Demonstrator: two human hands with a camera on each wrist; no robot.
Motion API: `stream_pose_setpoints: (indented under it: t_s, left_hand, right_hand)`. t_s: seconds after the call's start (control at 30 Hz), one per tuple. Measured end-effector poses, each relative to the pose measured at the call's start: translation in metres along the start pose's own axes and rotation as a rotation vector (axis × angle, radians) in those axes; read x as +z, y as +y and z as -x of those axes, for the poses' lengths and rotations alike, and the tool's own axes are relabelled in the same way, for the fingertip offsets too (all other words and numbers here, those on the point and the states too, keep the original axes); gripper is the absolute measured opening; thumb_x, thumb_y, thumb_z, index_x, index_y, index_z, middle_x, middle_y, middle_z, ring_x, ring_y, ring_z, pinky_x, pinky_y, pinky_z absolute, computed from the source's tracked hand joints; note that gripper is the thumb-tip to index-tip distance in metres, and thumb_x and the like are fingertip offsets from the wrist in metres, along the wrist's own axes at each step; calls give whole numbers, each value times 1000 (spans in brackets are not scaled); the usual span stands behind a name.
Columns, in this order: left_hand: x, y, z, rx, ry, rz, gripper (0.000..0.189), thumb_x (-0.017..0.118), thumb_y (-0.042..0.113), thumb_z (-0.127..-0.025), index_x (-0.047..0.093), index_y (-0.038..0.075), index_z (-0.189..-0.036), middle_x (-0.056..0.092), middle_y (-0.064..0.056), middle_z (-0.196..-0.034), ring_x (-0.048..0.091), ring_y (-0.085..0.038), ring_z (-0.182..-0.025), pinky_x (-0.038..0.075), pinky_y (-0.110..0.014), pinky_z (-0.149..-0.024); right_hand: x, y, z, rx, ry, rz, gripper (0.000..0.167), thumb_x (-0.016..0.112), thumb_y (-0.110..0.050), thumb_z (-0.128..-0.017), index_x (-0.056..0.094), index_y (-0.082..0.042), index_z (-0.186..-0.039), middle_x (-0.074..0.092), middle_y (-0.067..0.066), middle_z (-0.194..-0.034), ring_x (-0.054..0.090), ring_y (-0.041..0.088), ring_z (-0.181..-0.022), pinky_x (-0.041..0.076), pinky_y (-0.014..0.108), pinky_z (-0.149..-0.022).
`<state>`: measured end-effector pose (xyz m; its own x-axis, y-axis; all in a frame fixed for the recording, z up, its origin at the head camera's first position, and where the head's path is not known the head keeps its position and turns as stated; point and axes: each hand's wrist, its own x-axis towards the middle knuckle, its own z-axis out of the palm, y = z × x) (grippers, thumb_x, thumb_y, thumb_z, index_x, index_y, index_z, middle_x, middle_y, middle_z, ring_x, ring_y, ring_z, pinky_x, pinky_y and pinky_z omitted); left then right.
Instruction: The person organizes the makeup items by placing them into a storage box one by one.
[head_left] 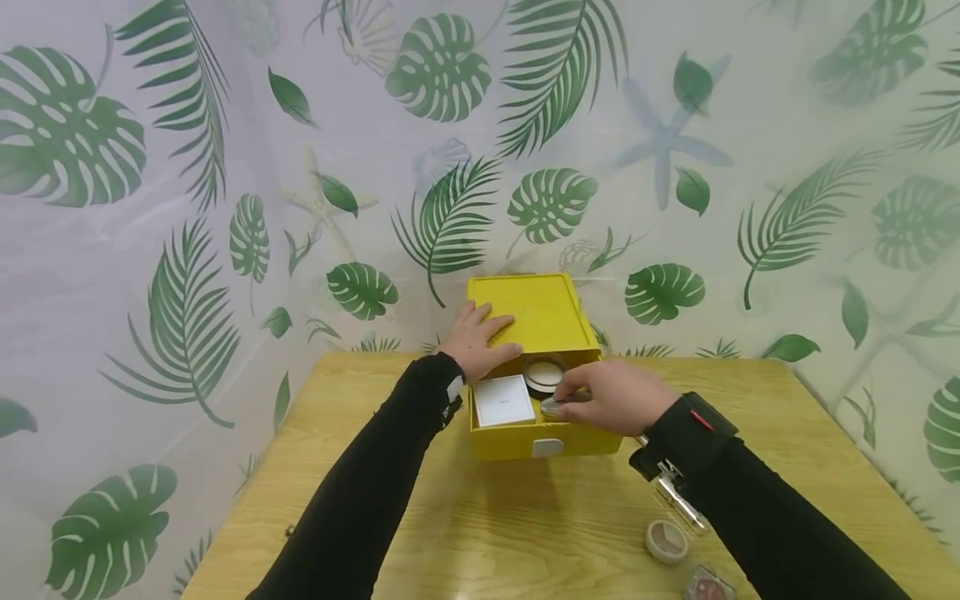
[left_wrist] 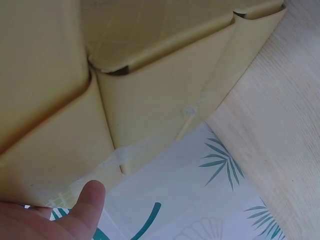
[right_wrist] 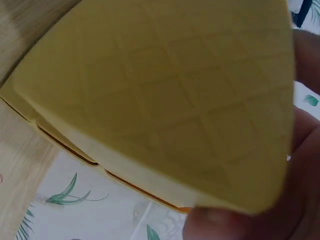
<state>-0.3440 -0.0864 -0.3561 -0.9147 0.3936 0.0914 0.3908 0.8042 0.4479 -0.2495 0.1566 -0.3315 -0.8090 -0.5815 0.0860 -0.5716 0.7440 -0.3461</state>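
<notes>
A yellow box [head_left: 525,310] stands at the back of the table with its front drawer [head_left: 495,443] pulled out. My left hand [head_left: 477,340] rests on the top's left edge, fingers spread; its thumb [left_wrist: 90,200] shows in the left wrist view. Above the drawer's right part, my right hand [head_left: 618,395] pinches a small silvery-grey object [head_left: 552,407], mostly hidden by the fingers. In the drawer lie a white square box [head_left: 504,402] and a round, dark-rimmed item with a pale centre [head_left: 545,372]. In the right wrist view, the drawer's yellow wall [right_wrist: 165,100] blocks much of the right hand.
On the wooden table [head_left: 525,542], a slim clear tube [head_left: 684,507] lies partly under the right forearm. In front of it are a round compact with sectioned powder [head_left: 666,542] and a clear compact with reddish powder [head_left: 708,587]. A leaf-patterned wall covering [head_left: 450,108] stands behind.
</notes>
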Motion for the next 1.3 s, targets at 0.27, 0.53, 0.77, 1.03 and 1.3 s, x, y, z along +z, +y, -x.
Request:
stream_pose_setpoints:
  t_s: [0.27,0.53,0.77,1.03,1.3]
  left_hand:
    - [1,0,-2,-10,0,-7,65,52,53,-100,42,24,-157,19,-11,-167,0,-30,-155,15,-53,-122]
    - [-1,0,3,-13,4,7,64,53,52,-101,43,22,-156,20,-13,-167,0,-32,-155,15,-53,-122]
    - [0,1,0,-9,-1,-13,64,52,52,-101,41,22,-157,19,-12,-167,0,-32,-155,16,-53,-122]
    - [-1,3,1,-3,3,7,64,54,50,-101,42,21,-157,20,-13,-167,0,-32,-155,15,-53,-122]
    - [-1,3,1,-3,0,10,65,54,51,-101,42,21,-157,19,-14,-167,-1,-33,-155,15,-53,-122]
  right_hand:
    - [3,1,-14,34,-30,93,9,76,-31,-92,77,-23,-93,67,-12,-83,56,7,-69,50,32,-68]
    - [7,-3,-23,68,-34,164,15,77,-32,-91,79,-20,-98,69,-11,-84,56,8,-69,50,31,-66]
    - [7,-4,-23,99,-48,197,15,75,-31,-91,80,-20,-100,67,-10,-81,54,10,-67,47,31,-65]
    - [9,0,-23,114,-68,213,10,74,-26,-90,80,-21,-96,68,-10,-81,55,10,-66,48,31,-64]
    - [10,-3,-22,127,-62,235,13,67,-19,-91,74,-21,-79,54,-9,-64,49,13,-60,38,29,-56]
